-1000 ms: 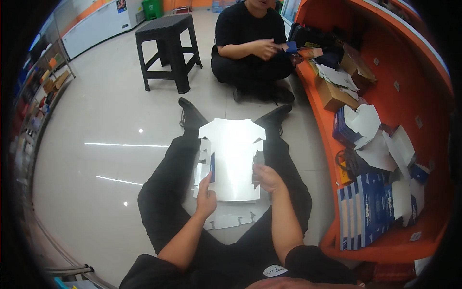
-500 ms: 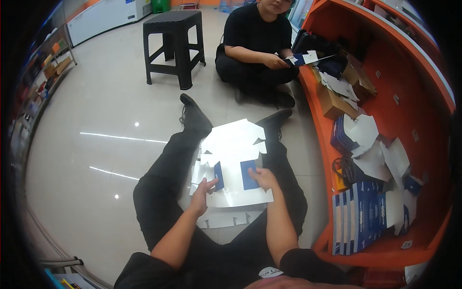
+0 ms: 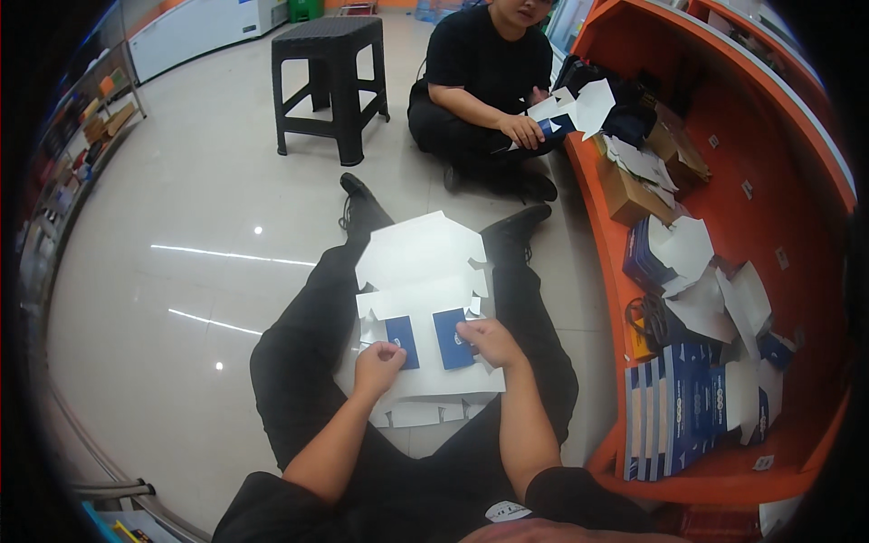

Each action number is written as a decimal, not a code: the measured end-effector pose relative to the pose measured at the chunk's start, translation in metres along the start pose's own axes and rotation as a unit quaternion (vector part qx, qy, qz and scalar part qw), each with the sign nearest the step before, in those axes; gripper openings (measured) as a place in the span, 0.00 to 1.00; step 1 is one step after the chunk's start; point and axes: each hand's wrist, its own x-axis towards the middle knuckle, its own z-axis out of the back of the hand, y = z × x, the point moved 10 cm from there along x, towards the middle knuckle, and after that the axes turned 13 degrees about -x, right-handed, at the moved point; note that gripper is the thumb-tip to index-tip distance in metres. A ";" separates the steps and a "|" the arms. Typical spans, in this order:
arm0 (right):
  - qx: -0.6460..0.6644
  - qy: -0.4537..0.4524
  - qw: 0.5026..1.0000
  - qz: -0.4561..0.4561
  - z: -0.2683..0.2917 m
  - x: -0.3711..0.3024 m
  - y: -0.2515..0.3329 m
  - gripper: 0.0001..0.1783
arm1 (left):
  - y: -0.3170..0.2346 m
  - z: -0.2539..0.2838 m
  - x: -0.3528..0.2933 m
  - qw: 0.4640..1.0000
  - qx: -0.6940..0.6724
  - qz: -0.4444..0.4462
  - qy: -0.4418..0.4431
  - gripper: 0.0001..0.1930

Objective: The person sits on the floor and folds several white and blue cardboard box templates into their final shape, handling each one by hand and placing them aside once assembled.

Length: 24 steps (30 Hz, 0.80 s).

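Head view: from where I stand, a rack (image 3: 95,136) of assorted goods runs along the left edge of the floor (image 3: 172,222), and a white chest freezer (image 3: 195,41) sits toward the far left corner. Next comes a dark plastic stool (image 3: 330,86), upright on the tiles. Farther right, a person in black sits with both legs (image 3: 303,335) stretched along the floor. The left hand (image 3: 378,368) has its fingers drawn in narrow, pinching the left blue flap (image 3: 404,341) at its lower left edge. That flap belongs to a white carton blank (image 3: 421,258), which lies between the legs on top of another white sheet (image 3: 416,415), whose notched border pokes out at the near edge. Beside it stands the right blue flap (image 3: 448,337), its right edge held between thumb and fingers of the right hand (image 3: 493,344). Beyond the feet, a co-worker (image 3: 489,54) sits cross-legged, holding a blue-and-white carton (image 3: 554,127). Along the orange shelf (image 3: 593,262) on the right, a brown box (image 3: 631,201) rests by the front edge, opened cartons (image 3: 692,244) lie midway, and blue flat cartons (image 3: 692,407) lean together toward the near corner.
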 end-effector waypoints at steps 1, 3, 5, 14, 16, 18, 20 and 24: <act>-0.038 -0.008 0.999 0.013 0.000 -0.002 0.006 0.23 | -0.002 0.000 -0.002 1.000 0.000 0.001 -0.001 0.16; -0.076 -0.013 0.997 0.028 -0.005 -0.010 0.026 0.22 | -0.030 -0.001 -0.008 0.994 0.009 -0.105 -0.002 0.18; -0.154 -0.007 0.985 0.075 -0.018 -0.022 0.060 0.22 | -0.056 -0.004 -0.023 0.978 0.020 -0.208 -0.005 0.21; -0.051 0.129 0.985 0.104 -0.057 -0.033 0.062 0.29 | -0.048 -0.039 -0.038 0.894 -0.393 -0.003 0.214 0.21; 0.222 0.163 0.940 0.201 -0.050 -0.044 0.100 0.36 | -0.057 -0.020 -0.032 0.883 -0.431 -0.049 0.178 0.17; 0.237 0.180 0.931 0.211 -0.047 -0.047 0.104 0.34 | -0.074 -0.004 -0.030 0.826 -0.530 -0.104 0.160 0.15; 0.090 0.137 0.862 0.480 -0.037 -0.086 0.146 0.27 | -0.084 0.008 -0.031 0.808 -0.564 -0.116 0.127 0.13; -0.165 -0.016 0.841 0.515 -0.050 -0.105 0.172 0.25 | -0.096 0.022 -0.040 0.804 -0.568 -0.151 0.096 0.12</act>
